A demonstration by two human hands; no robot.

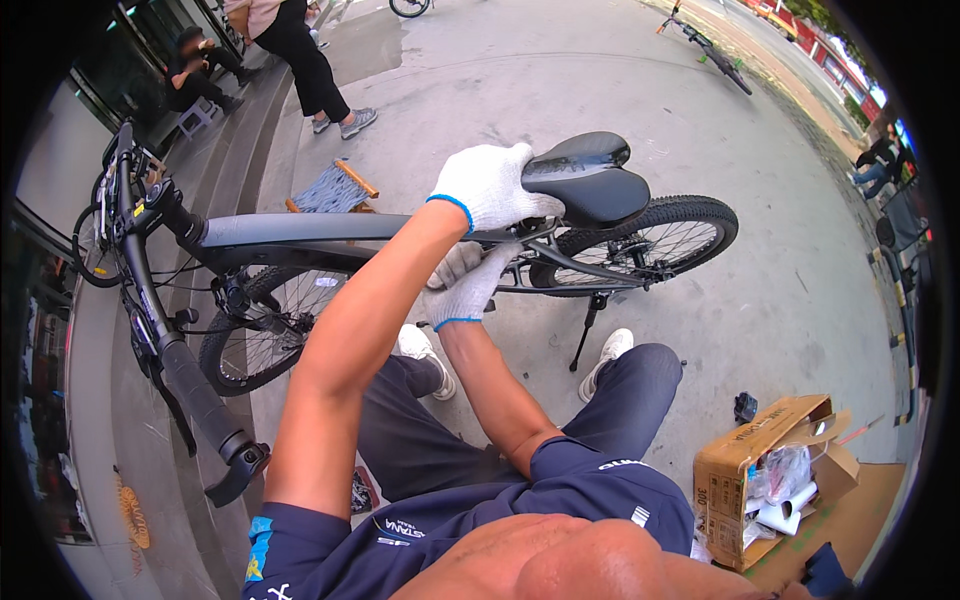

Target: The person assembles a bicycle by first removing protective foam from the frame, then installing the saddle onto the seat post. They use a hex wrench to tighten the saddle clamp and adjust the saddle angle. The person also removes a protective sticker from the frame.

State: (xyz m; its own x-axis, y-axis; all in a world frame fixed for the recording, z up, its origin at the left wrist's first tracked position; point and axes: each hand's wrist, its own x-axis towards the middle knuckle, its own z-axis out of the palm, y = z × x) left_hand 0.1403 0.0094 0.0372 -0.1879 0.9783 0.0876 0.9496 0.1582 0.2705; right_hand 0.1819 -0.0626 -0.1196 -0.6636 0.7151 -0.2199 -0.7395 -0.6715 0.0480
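Observation:
A dark bicycle with a grey top tube (310,228) stands across in front of me, handlebar to the left and rear wheel to the right. My left hand (485,185), in a white knitted glove with a blue cuff, is closed around the front of the black saddle (605,195). Just below it, my right hand (470,285), gloved alike, has its fingers curled in close to the frame under the saddle. What those fingers hold is hidden.
A kickstand (590,325) props the bicycle. At the lower right stands an open cardboard box (725,475) with plastic wrapping. Beyond the frame is a folding stool (335,190). A person (310,60) stands at the far left, near another seated on the steps (200,75).

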